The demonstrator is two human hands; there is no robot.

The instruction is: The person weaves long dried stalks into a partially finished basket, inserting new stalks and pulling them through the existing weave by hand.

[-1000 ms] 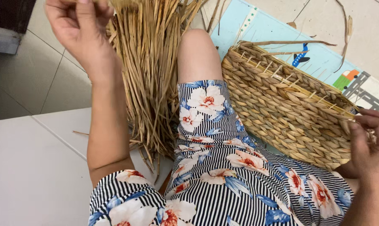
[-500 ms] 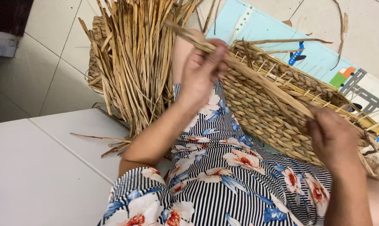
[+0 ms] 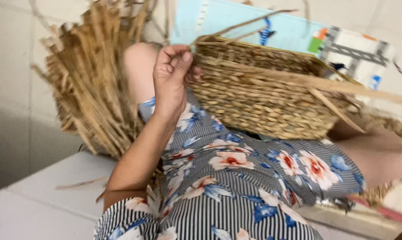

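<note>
A woven straw basket (image 3: 263,104) rests on its side across my lap, over a striped, flowered dress (image 3: 236,178). My left hand (image 3: 172,73) is at the basket's left rim corner, its fingers closed on a long flat straw strand (image 3: 356,89) that runs along the rim and sticks out to the right. The view is blurred, so I cannot tell whether the fingers also pinch the rim. My right hand is out of view.
A thick bundle of loose dried straw (image 3: 92,89) leans at the left beside my knee. A light blue play mat (image 3: 294,33) with coloured patches lies on the tiled floor behind the basket. A white surface (image 3: 45,200) fills the lower left.
My left hand left the straw bundle, brought a long strand over, and now sits at the basket's left rim. My right hand has gone out of view. The camera swung right.
</note>
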